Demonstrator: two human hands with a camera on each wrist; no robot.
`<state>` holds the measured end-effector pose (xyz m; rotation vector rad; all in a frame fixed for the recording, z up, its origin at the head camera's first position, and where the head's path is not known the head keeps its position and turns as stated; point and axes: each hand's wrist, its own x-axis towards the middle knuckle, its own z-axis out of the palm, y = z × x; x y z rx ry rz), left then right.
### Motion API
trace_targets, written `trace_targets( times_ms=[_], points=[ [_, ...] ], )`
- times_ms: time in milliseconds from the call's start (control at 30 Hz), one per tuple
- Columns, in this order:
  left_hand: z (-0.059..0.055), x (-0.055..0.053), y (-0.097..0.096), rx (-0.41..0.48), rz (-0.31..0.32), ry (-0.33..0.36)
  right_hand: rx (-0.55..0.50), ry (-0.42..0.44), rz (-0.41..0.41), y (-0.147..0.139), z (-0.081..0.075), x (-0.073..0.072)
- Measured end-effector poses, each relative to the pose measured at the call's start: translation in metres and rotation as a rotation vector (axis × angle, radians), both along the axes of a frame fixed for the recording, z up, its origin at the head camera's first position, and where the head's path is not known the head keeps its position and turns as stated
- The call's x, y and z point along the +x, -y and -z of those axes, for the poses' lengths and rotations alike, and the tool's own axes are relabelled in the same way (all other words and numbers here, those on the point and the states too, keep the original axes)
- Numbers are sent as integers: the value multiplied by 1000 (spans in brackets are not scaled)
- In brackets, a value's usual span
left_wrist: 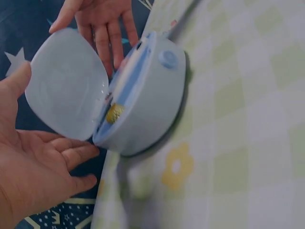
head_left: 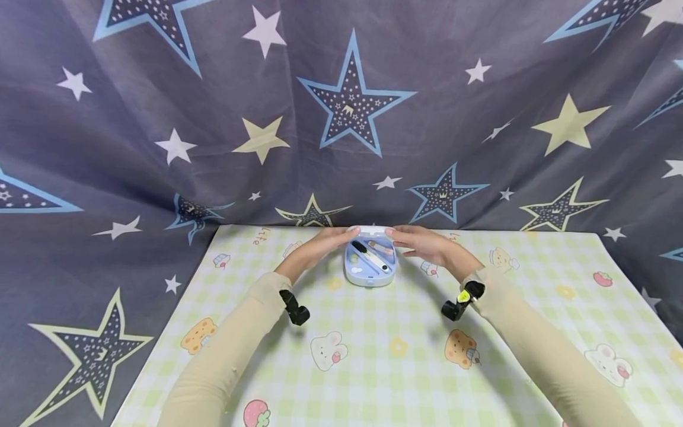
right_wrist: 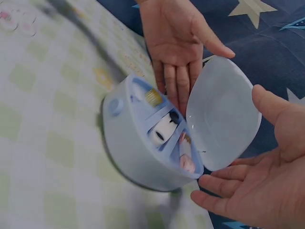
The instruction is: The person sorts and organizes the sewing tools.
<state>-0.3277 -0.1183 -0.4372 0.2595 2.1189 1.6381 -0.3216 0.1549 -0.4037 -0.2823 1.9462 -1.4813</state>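
A light blue case (head_left: pixel 368 280) with a rounded outline stands near the table's far edge, its pale lid (left_wrist: pixel 66 81) raised. Divided compartments inside hold a white stick (head_left: pixel 377 260) with a black end, a small pinkish item (right_wrist: pixel 186 155) and a gold-coloured piece (right_wrist: pixel 153 98). My left hand (head_left: pixel 319 244) is at the lid's left side, thumb touching the rim and fingers extended beside the hinge. On the other side my right hand (head_left: pixel 425 243) mirrors it, thumb on the lid's edge, fingers loosely straight near the back corner of the case.
A green-checked cloth (head_left: pixel 395 379) printed with cartoon figures covers the table. Behind the far edge hangs a dark curtain (head_left: pixel 443 107) patterned with stars. Black wrist cameras are strapped on both sleeves.
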Motion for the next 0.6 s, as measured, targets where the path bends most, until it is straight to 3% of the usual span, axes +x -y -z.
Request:
trace_targets(
  times_ms=[200,600],
  points=[
    [6,4,6,-17,47,-79,53,-108,-41,-3,9,5],
    [16,12,11,-38,75,-99,70,-242,-32,-3,25,14]
  ],
)
